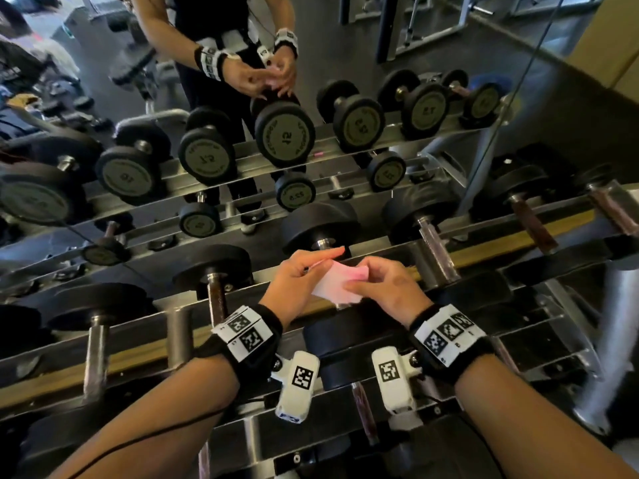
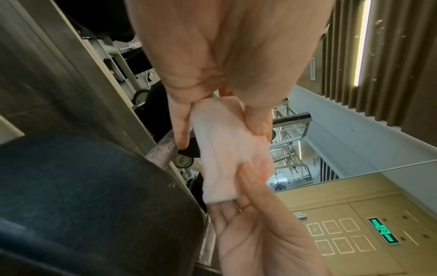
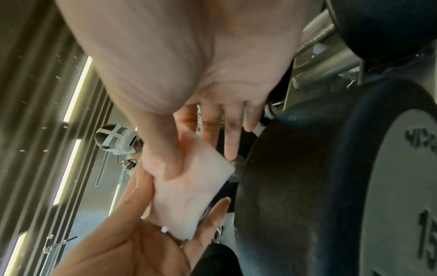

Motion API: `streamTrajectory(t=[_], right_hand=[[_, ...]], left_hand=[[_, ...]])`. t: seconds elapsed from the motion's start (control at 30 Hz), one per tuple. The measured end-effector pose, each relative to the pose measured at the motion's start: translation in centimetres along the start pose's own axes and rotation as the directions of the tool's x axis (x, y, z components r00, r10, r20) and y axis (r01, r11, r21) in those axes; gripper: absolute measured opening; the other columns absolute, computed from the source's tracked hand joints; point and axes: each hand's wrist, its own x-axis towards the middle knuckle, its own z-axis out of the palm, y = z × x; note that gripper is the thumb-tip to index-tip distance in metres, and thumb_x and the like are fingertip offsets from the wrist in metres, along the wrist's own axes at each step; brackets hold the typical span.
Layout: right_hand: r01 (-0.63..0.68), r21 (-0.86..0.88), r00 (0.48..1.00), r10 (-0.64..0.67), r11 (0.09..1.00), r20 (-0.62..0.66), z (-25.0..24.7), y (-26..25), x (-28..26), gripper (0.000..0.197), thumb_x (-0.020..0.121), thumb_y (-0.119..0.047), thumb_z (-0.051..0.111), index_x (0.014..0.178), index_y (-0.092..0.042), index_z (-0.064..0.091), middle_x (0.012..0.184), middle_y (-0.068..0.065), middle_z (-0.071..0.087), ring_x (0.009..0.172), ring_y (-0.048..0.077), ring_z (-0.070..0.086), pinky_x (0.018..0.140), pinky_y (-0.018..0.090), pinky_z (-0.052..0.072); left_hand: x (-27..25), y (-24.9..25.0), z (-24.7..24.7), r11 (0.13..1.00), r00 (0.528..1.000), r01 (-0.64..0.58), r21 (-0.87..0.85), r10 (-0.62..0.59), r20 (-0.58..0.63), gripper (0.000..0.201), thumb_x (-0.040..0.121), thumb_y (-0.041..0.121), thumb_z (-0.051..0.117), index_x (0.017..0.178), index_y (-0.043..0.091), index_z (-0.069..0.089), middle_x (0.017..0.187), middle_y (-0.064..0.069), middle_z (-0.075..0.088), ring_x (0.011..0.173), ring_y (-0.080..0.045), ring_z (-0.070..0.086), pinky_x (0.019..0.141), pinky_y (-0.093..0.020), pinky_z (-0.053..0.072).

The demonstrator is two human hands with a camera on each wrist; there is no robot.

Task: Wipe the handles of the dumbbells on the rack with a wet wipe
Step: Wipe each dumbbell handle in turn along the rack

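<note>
Showing matt black rubber on the dumbbell heads (image 1: 320, 226), dull knurled metal on the handles (image 1: 434, 247), brushed steel on the rack rails (image 1: 179, 326), soft white cloth-like fibre in the wet wipe (image 1: 337, 283), glossy mirror glass (image 1: 103, 63) behind.

One wipe (image 1: 337, 285), held between two hands: left (image 1: 294, 283), right (image 1: 387, 283). One rack (image 1: 484, 252) before one mirror (image 1: 242, 81). Dumbbells (image 1: 214, 271) on the rack: partly hidden, number uncertain.
</note>
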Motion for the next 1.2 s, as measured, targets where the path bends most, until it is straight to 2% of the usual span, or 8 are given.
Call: streamTrajectory(t=[0.2,0.37,0.53,0.67,0.83,1.03,1.13,1.2], right_hand=[[-0.18,0.157,0.98,0.163,0.971,0.115,-2.4,0.5,1.5,0.018,0.085,-0.003,0.07,0.083,-0.016,0.058,0.078,0.005,0.066,0.078,0.022,0.065,0.07,0.034,0.055],[-0.151,-0.103,0.989,0.149,0.983,-0.024,-5.1,2.0,4.1,0.019,0.09,-0.007,0.066,0.089,-0.026,0.06,0.093,0.005,0.066,0.087,0.023,0.061,0.078,0.038,0.051],[-0.294,-0.047,0.955,0.291,0.955,-0.048,-5.8,3.7,5.9,0.025,0.096,-0.007,0.058,0.119,-0.004,0.068,0.117,0.018,0.069,0.111,0.034,0.064,0.104,0.049,0.047],[-0.447,0.097,0.891,0.452,0.889,-0.037,-4.0,3.5,7.8,0.033,0.098,-0.003,0.054,0.129,0.004,0.059,0.128,0.023,0.062,0.12,0.036,0.059,0.109,0.045,0.043],[-0.453,0.11,0.891,0.445,0.885,0.086,-2.5,2.9,9.4,0.034,0.101,-0.003,0.047,0.134,0.001,0.054,0.133,0.022,0.058,0.124,0.035,0.056,0.11,0.045,0.041],[-0.231,-0.105,0.882,0.254,0.967,0.397,-3.2,4.0,7.3,0.035,0.098,-0.002,0.05,0.131,-0.01,0.058,0.124,0.011,0.062,0.118,0.021,0.057,0.106,0.031,0.043],[-0.226,-0.19,0.804,0.293,0.955,0.517,-4.2,3.7,5.7,0.024,0.093,-0.019,0.062,0.115,-0.013,0.071,0.098,0.023,0.068,0.092,0.022,0.058,0.079,0.017,0.051],[-0.303,-0.16,0.787,0.341,0.939,0.513,-5.1,3.2,5.9,0.033,0.081,-0.023,0.07,0.11,-0.008,0.072,0.108,0.028,0.068,0.092,0.022,0.063,0.076,0.017,0.055]], left_hand=[[0.7,0.1,2.3,1.0,0.996,0.025,0.011,-0.024,-0.091,0.032,0.097,0.011,0.059,0.124,0.027,0.063,0.106,-0.009,0.063,0.101,-0.021,0.062,0.102,-0.043,0.049],[0.0,-1.5,2.7,0.984,0.967,0.154,0.092,-0.131,-0.219,0.04,0.093,0.017,0.067,0.132,0.024,0.059,0.097,-0.014,0.063,0.085,-0.02,0.06,0.087,-0.035,0.052],[-2.4,-3.3,2.4,0.97,0.944,0.24,0.043,-0.222,-0.243,0.029,0.09,0.02,0.07,0.119,0.022,0.07,0.106,-0.006,0.071,0.098,-0.016,0.069,0.096,-0.029,0.052],[-2.8,-4.2,2.6,0.97,0.952,0.241,0.026,-0.231,-0.2,0.031,0.081,0.027,0.079,0.111,0.033,0.073,0.1,0.007,0.074,0.096,-0.005,0.069,0.087,-0.018,0.052],[-3.4,-5.3,2.8,0.962,0.955,0.273,-0.011,-0.273,-0.121,0.042,0.064,0.053,0.081,0.104,0.045,0.074,0.103,0.011,0.075,0.101,-0.005,0.069,0.089,-0.02,0.053],[-4.2,-6.2,3.1,0.944,0.935,0.305,-0.125,-0.322,-0.15,0.038,0.064,0.045,0.08,0.098,0.03,0.079,0.101,0.003,0.077,0.099,-0.012,0.072,0.09,-0.028,0.055],[-4.2,-5.9,3.1,0.937,0.93,0.325,-0.129,-0.341,-0.136,0.041,0.066,0.042,0.078,0.102,0.022,0.078,0.099,0.002,0.077,0.096,-0.013,0.072,0.088,-0.029,0.057],[-4.3,-5.8,3.0,0.938,0.932,0.327,-0.114,-0.34,-0.127,0.042,0.068,0.042,0.076,0.103,0.02,0.078,0.098,0.001,0.077,0.095,-0.013,0.072,0.088,-0.029,0.057]])
